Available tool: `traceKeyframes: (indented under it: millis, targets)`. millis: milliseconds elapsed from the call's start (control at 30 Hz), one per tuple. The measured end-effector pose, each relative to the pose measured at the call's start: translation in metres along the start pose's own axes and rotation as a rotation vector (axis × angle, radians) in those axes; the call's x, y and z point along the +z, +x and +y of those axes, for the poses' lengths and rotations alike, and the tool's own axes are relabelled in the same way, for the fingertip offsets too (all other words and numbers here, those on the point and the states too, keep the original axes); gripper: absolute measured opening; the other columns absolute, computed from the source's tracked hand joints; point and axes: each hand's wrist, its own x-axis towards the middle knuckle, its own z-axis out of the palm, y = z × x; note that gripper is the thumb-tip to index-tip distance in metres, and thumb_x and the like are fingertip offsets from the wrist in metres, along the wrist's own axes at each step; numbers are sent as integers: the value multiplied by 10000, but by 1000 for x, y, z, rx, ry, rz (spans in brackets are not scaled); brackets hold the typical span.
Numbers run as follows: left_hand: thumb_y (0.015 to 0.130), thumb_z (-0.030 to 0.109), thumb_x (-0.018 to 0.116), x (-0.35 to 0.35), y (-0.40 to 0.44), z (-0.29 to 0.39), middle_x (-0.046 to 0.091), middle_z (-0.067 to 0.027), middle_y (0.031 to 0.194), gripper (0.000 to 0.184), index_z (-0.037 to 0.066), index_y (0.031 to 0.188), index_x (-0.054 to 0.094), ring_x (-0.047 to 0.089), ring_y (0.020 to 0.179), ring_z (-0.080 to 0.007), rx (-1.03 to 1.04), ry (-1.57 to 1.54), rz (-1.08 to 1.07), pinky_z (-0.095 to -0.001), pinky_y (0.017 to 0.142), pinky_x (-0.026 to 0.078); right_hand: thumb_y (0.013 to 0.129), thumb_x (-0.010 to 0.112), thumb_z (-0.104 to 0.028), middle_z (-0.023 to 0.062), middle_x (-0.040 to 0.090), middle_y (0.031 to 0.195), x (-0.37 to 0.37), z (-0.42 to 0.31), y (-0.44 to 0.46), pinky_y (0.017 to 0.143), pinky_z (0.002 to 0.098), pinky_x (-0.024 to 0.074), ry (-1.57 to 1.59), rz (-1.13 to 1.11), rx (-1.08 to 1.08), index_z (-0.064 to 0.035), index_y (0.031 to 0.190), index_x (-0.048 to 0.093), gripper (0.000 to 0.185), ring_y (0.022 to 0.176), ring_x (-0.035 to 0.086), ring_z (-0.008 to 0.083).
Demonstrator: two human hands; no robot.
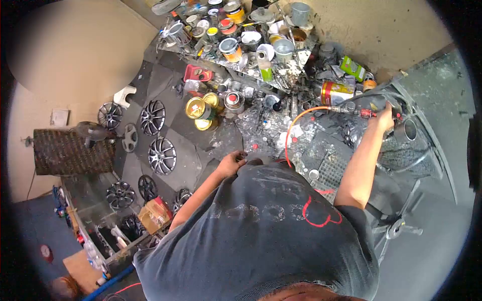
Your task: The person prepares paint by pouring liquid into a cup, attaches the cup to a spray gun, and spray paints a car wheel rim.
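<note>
My right hand [384, 119] is closed around a spray gun, most of it hidden by my fingers. Red fittings [369, 114] and metal connectors join it to an orange air hose [293, 123], which curves down toward my body. Just below that hand is a grey metal cup [405, 130]; I cannot tell whether it is attached. My left hand [231, 164] hangs beside my waist, fingers loosely bent and apart, with nothing clearly held. Gold paint tins [198, 108] stand on the floor beyond it.
A paint-stained bench [293, 75] at the back carries many cans and cups. Wheel covers [162, 155] lie on the floor at left, near a cardboard box [154, 215]. A star-shaped stand [395, 229] is at right, below a dark curved panel [409, 155].
</note>
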Motion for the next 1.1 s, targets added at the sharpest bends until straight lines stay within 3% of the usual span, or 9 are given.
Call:
traceKeyframes:
  millis: [200, 233, 300, 367, 500, 667, 800, 900, 1100]
  targets:
    - [891, 303, 621, -1, -1, -55, 694, -160, 1084, 413, 56, 1222, 604, 668, 1009, -268, -140, 92, 57, -360, 885, 497, 793, 720, -64, 150, 612, 1152, -8, 19, -8, 878, 390, 499, 130, -89, -62, 65, 1218, 481, 505, 966, 621, 275]
    - [891, 303, 621, -4, -4, -68, 694, -160, 1084, 413, 56, 1222, 604, 668, 1009, -268, -142, 92, 59, -360, 885, 497, 820, 712, -93, 173, 547, 1231, -21, 36, 6, 951, 392, 454, 132, -257, -235, 68, 1295, 415, 582, 1077, 560, 261]
    - [889, 266, 613, -12, -14, -97, 702, -169, 1058, 374, 65, 1204, 626, 671, 1011, -271, -129, 31, 100, -360, 873, 499, 848, 697, -117, 189, 414, 1356, -23, 30, -51, 1036, 410, 376, -2, -139, -545, 48, 1393, 298, 695, 1222, 443, 267]
    - [885, 245, 602, -16, -22, -140, 699, -181, 1052, 344, 68, 1177, 643, 670, 1011, -295, -235, 94, 150, -375, 869, 504, 855, 705, -140, 187, 291, 1436, -33, 50, -74, 1082, 437, 319, -226, -340, -778, 21, 1448, 202, 795, 1305, 342, 285]
    - [873, 208, 565, -35, -22, -155, 675, -201, 1069, 284, 81, 1097, 685, 647, 1010, -381, -499, 424, 190, -434, 863, 512, 726, 840, -203, 176, 320, 1442, -10, 113, -145, 1108, 423, 296, -326, -816, -464, -23, 1449, 248, 952, 1352, 326, 308]
    - [858, 283, 588, -117, 33, -139, 687, -193, 960, 275, 63, 969, 710, 648, 944, -384, -233, 355, 196, -455, 814, 512, 627, 882, -400, 287, 434, 1358, 64, 222, -191, 1100, 450, 320, -608, -1047, -504, 78, 1392, 342, 1051, 1292, 408, 400]
    - [854, 282, 603, -212, 121, -112, 691, -191, 922, 271, 53, 951, 710, 661, 892, -375, -76, 390, 183, -444, 780, 514, 575, 886, -464, 291, 428, 1382, 131, 299, -210, 1102, 402, 337, -805, -944, -322, 96, 1393, 335, 1134, 1301, 417, 392]
    - [874, 268, 643, -277, 178, -96, 712, -161, 855, 285, 12, 987, 701, 694, 781, -264, 72, 451, 276, -376, 727, 517, 543, 909, -405, 298, 440, 1376, 173, 330, -232, 1095, 403, 351, -965, -746, -245, 116, 1397, 308, 1167, 1309, 425, 389]
    - [848, 205, 661, -354, 200, -14, 708, -169, 867, 219, 24, 963, 702, 693, 772, -301, 115, 399, 200, -380, 730, 531, 535, 919, -293, 230, 542, 1291, 227, 390, -233, 989, 414, 446, -878, -536, -283, -36, 1339, 463, 960, 1188, 540, 339]
